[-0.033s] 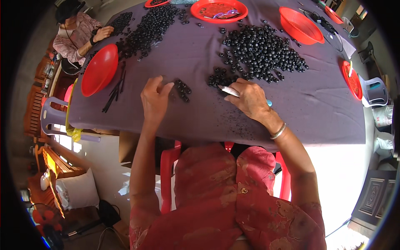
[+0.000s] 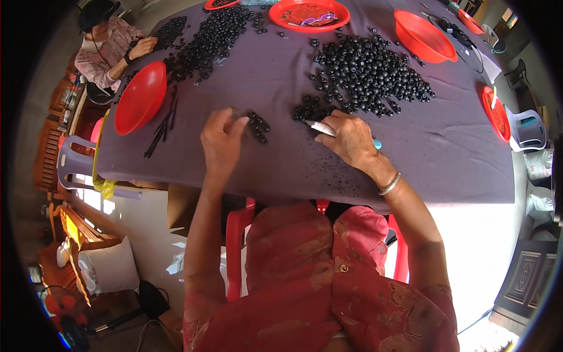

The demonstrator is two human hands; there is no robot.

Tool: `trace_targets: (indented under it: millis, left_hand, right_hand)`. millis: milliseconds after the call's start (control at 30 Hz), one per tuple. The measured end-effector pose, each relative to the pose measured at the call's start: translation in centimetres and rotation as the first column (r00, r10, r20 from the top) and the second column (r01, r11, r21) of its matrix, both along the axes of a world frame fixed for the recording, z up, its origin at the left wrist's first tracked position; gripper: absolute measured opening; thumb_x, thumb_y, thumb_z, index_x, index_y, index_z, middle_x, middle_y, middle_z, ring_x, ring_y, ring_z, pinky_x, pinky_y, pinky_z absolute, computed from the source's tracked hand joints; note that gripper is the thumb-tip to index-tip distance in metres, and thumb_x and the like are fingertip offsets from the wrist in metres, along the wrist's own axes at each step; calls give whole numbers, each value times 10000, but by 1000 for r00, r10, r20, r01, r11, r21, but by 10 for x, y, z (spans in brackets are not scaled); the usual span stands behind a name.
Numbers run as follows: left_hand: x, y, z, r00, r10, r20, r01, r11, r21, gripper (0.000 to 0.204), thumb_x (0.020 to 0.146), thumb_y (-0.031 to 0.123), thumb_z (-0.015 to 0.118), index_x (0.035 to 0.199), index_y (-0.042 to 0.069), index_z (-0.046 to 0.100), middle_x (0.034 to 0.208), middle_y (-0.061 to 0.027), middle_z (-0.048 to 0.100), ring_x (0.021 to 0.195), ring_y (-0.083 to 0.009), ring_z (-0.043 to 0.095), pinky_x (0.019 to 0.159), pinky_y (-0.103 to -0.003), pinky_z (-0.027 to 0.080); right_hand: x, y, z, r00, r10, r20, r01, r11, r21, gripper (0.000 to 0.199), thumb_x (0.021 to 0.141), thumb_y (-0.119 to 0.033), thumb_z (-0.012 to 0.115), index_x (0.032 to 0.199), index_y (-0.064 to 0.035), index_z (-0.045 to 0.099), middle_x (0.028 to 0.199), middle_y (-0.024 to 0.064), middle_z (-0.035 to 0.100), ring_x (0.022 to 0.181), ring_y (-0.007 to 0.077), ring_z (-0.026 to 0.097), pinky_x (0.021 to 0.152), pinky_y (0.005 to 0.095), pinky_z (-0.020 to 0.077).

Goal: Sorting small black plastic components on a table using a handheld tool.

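My left hand (image 2: 223, 141) hovers over the purple cloth with thumb and forefinger curled together. It is slightly blurred, and whatever its fingertips hold is hidden. Just right of them lies a small group of black beads (image 2: 258, 127). My right hand (image 2: 350, 139) is closed around a slim pointed tool (image 2: 322, 128) with a white-wrapped body and a light blue end showing behind the hand. The tool's tip points left, close to a small dark heap of beads (image 2: 311, 108). Beyond that hand spreads a large pile of round black beads (image 2: 369, 73).
Dark crumbs (image 2: 331, 176) dot the purple tablecloth (image 2: 264, 170) near its front edge. A red bowl (image 2: 141, 98) and thin black strips (image 2: 161, 129) lie left. Farther back are a red tray with glasses (image 2: 308, 13) and a red basket (image 2: 423, 36). Another person (image 2: 108, 47) sits far left.
My left hand has shifted slightly to the right, toward the small group of beads. The right hand and its tool have hardly moved.
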State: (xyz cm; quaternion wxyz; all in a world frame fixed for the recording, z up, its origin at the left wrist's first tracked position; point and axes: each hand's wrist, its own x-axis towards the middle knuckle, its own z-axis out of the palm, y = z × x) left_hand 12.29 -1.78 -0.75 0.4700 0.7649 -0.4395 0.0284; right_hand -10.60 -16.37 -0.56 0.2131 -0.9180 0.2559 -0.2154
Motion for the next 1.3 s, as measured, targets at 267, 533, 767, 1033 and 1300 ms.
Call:
trace_targets:
  millis: [267,533,767,1033,1300]
  left_hand:
    - [-92,6,7,520,-303,-798,329,934,-139,129,904,125,637,1013,61,611,849,13,639,776,-58,571,662,-210,436]
    - [-108,14,3,59,-480,-875,406,813,-419,81,919,69,583,998,85,567,888,-10,602,763,-97,542,683,-246,444]
    - [-119,15,5,-161,-579,-799,328,732,-597,131,915,63,580,1044,70,557,895,-10,611,780,-91,539,730,-251,446]
    - [-115,21,-1,-256,-604,-755,341,674,-655,137,912,56,569,1044,80,545,939,-31,621,832,-115,579,751,-267,472]
    - [-112,21,-4,-402,-552,-731,329,658,-677,154,906,80,584,1046,92,522,930,-42,602,822,-144,575,744,-296,471]
  right_hand:
    - [-6,30,18,981,52,186,-60,997,38,156,710,-79,724,840,-37,647,758,90,597,657,299,610,582,376,481]
    - [-27,54,34,918,141,371,-212,964,159,240,684,5,766,896,-21,655,762,50,589,658,166,607,590,296,488]
    - [-33,49,32,821,198,536,-447,806,387,246,707,4,784,919,-16,659,812,50,604,729,134,619,634,280,501]
    - [-34,56,35,868,224,442,-370,886,278,227,718,-9,785,901,-10,652,811,46,596,715,134,621,629,270,506]
    - [-33,53,29,830,200,520,-512,643,569,71,852,7,668,845,51,612,777,54,556,693,162,671,632,270,536]
